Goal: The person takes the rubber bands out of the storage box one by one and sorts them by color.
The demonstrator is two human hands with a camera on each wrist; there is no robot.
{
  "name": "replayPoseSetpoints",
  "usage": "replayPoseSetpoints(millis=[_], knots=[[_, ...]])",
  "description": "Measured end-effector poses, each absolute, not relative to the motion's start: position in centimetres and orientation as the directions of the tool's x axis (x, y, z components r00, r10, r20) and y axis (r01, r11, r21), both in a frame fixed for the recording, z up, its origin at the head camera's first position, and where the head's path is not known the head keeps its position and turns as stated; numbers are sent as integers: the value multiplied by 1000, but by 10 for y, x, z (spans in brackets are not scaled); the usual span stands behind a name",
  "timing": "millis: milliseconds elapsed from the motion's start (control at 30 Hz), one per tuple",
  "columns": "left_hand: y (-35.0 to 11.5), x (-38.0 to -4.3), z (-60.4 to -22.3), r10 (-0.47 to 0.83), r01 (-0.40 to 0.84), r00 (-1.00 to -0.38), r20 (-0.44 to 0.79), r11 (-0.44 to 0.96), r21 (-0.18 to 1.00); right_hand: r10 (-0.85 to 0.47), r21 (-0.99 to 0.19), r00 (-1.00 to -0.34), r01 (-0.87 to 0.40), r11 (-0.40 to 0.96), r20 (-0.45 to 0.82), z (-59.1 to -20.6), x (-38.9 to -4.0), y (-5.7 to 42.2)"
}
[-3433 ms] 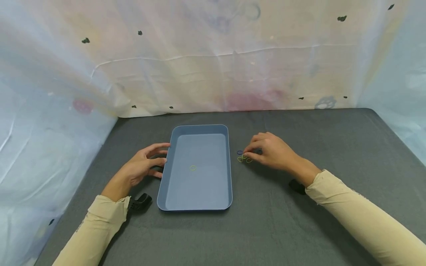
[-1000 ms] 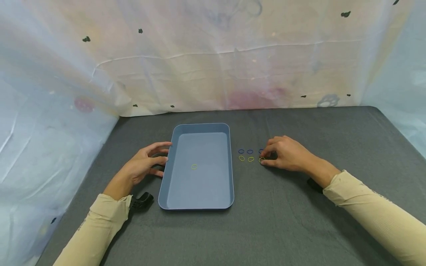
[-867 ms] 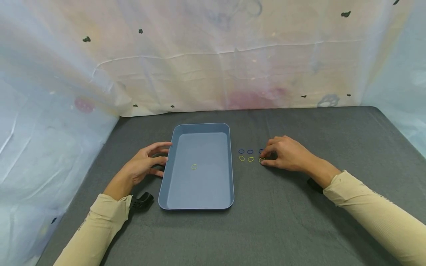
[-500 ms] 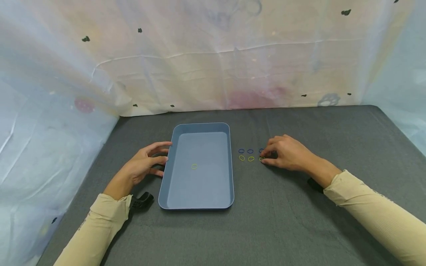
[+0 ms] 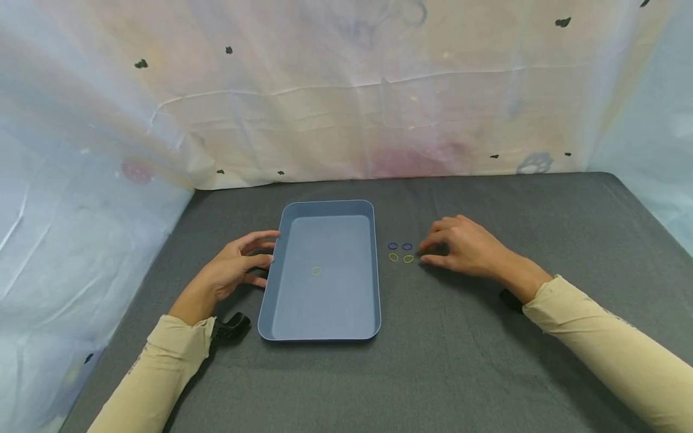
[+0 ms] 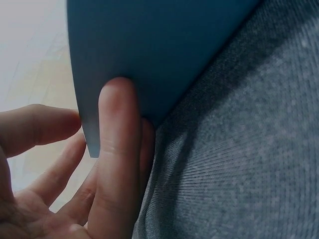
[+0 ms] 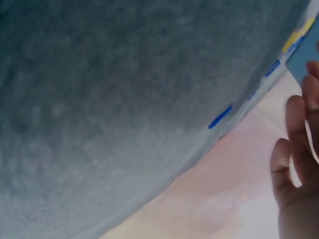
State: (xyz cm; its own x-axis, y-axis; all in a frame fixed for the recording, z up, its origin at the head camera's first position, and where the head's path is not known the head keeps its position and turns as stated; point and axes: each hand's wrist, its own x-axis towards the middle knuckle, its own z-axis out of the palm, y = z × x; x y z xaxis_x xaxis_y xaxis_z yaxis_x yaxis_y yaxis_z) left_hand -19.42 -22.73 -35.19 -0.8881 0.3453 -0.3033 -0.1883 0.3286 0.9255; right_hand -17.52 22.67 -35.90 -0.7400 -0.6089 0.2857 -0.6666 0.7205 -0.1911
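Observation:
A shallow blue-grey tray (image 5: 325,313) lies on the dark cloth, holding one thin yellow rubber band (image 5: 316,271). My left hand (image 5: 233,267) rests its fairly straight fingers against the tray's left wall; in the left wrist view a finger (image 6: 119,119) presses that wall (image 6: 149,45). Right of the tray, blue rubber bands (image 5: 407,246) lie in a row behind yellow rubber bands (image 5: 408,259). Beside them my right hand (image 5: 460,246) hovers low, thumb and fingers apart, with nothing seen between them. It hides part of the cloth there. The right wrist view shows a blue band (image 7: 220,117).
Dark grey cloth (image 5: 433,361) covers the table. Pale patterned sheeting (image 5: 325,120) hangs along the back, with more sheeting at both sides. Black wrist straps (image 5: 231,328) show at the cuffs.
Earlier bunched bands have been spread into two rows, and my right hand has moved rightward. Just now its fingers shift slightly left, and the rightmost pair is no longer visible. My left hand stays put.

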Motion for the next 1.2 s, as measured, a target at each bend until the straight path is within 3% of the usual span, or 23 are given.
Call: replayPoseSetpoints(millis=[700,1200], knots=[[-232,-197,-353,376,-224,-867,-327,291,930,-663,-239,-656,-752,614,361,-330,-178,155],[-228,-194,-349,375,-198,-872,-315,318,927,-716,-272,-632,-774,571,297,-332,-184,104]])
